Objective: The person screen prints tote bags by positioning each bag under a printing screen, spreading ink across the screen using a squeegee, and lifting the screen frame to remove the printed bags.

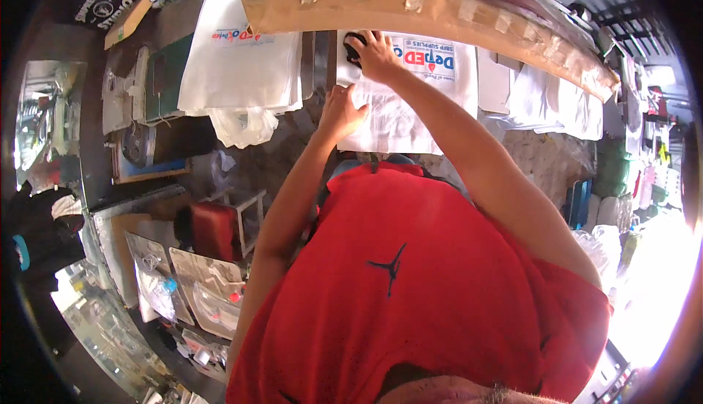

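Observation:
A white fabric sheet or bag (pixel 417 115) with red and blue print lies flat in front of me, its far part under a brown cardboard edge. Near its far left corner, my right hand (pixel 377 58) has its fingers bent over a small black object (pixel 354 47), whose kind I cannot make out. Closer to me, my left hand (pixel 343 115) rests at the sheet's left edge, thumb spread away from the partly curled fingers.
A long taped cardboard strip (pixel 432 5) arches across the far side. To the left hangs a stack of white printed bags (pixel 238 75) above a crumpled plastic bag (pixel 245 126). More white sheets (pixel 556 104) hang at right. A red seat (pixel 214 228) stands lower left.

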Action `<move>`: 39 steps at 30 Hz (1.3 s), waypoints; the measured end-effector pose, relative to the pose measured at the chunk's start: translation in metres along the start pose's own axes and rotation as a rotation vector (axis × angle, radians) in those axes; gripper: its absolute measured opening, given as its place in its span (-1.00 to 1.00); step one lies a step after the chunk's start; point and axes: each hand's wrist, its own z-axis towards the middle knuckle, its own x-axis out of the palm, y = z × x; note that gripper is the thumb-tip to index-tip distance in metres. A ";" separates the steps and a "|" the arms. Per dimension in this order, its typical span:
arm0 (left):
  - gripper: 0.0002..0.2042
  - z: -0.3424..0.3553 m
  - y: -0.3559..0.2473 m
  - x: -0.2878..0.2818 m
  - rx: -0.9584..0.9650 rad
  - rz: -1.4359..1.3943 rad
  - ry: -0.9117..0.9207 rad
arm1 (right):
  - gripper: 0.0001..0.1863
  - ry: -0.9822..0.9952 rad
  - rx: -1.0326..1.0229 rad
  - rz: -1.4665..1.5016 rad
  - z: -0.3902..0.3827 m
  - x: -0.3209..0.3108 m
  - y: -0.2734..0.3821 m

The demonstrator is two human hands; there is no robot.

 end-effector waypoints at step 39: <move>-0.78 -0.080 0.044 0.020 -0.427 -0.747 -0.359 | -0.71 -0.443 0.800 0.005 -0.127 -0.063 -0.185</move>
